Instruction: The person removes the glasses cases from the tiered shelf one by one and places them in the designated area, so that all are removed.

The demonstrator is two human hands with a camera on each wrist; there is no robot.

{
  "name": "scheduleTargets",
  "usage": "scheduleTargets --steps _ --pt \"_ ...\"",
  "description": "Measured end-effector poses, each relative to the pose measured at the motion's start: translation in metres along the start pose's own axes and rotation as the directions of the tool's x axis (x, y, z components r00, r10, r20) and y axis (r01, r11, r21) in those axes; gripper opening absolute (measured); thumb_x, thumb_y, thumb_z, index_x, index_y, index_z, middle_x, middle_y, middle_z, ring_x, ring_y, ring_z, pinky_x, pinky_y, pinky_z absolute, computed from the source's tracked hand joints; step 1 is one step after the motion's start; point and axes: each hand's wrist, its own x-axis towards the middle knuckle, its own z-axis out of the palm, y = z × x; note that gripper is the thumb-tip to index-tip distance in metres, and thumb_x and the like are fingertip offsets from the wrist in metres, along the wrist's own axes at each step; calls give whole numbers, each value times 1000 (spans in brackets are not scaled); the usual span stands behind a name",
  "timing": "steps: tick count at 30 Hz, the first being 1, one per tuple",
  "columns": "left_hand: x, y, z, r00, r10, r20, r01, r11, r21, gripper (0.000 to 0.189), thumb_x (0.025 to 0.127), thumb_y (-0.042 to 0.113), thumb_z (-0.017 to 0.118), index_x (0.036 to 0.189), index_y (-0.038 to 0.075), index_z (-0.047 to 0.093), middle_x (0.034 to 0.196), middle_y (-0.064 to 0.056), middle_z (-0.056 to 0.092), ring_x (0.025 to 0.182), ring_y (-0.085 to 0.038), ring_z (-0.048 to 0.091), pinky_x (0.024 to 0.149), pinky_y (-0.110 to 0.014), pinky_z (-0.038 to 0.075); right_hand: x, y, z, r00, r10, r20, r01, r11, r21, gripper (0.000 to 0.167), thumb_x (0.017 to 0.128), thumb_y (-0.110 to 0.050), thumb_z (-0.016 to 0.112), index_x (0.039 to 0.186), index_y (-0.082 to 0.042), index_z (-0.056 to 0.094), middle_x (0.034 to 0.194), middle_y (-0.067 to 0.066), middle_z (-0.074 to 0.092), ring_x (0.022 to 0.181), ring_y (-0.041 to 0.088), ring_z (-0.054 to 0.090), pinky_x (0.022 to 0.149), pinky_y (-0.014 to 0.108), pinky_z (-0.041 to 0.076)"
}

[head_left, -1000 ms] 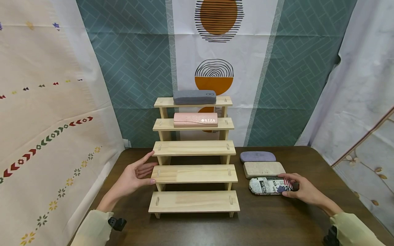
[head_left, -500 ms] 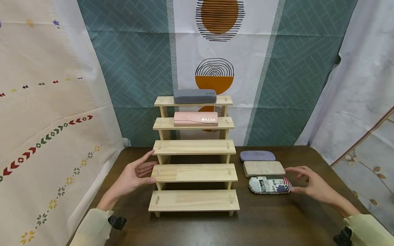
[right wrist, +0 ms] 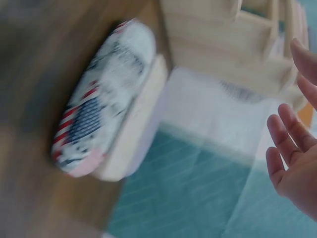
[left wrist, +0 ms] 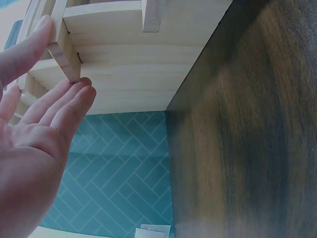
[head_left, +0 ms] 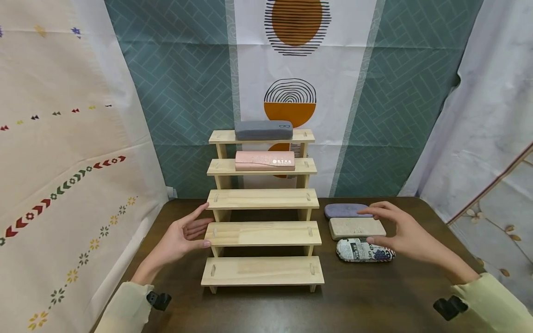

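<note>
Cream glasses case point(head_left: 351, 228), long axis left-to-right, lies below and left of our nearer right hand point(head_left: 407, 235), spread and empty; our left hand point(head_left: 180, 239), fingers extended, touches the wooden stand point(head_left: 263, 199).

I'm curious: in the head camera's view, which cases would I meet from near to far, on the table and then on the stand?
Table: newspaper-print case → cream case → purple case. Wooden stand: pink case → blue-grey case.
</note>
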Motion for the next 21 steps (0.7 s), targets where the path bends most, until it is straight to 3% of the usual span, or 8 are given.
scheduleTargets --steps 7,12,16,21 --pt "0 0 0 1000 -4 -2 4 1000 -1 104 83 -2 88 168 20 32 151 -27 51 137 -48 50 107 -48 48 36 -27 8 998 -40 38 39 999 22 60 87 -18 90 141 -27 66 135 -6 59 113 15 58 87 42 58" --pt "1 1 1 1000 -5 -3 5 1000 -4 104 83 -2 88 168 20 32 152 -27 51 137 -49 49 107 -48 48 60 -40 18 996 -68 56 65 997 52 54 89 -17 89 139 -22 69 133 1 62 117 25 61 91 53 57" --pt "2 1 1 1000 -7 -3 7 1000 3 104 84 -1 88 168 22 32 152 -26 51 138 -48 50 107 -42 49 79 -48 25 996 -80 50 77 995 60 55 87 -15 90 139 -14 69 134 5 62 120 29 62 95 55 56" --pt "0 0 0 1000 -13 -11 13 1000 17 103 84 0 88 168 23 33 153 -25 51 138 -43 52 107 -41 50 105 -56 30 998 -63 21 62 996 65 55 88 -16 89 139 -12 69 138 7 61 114 27 60 88 52 55"
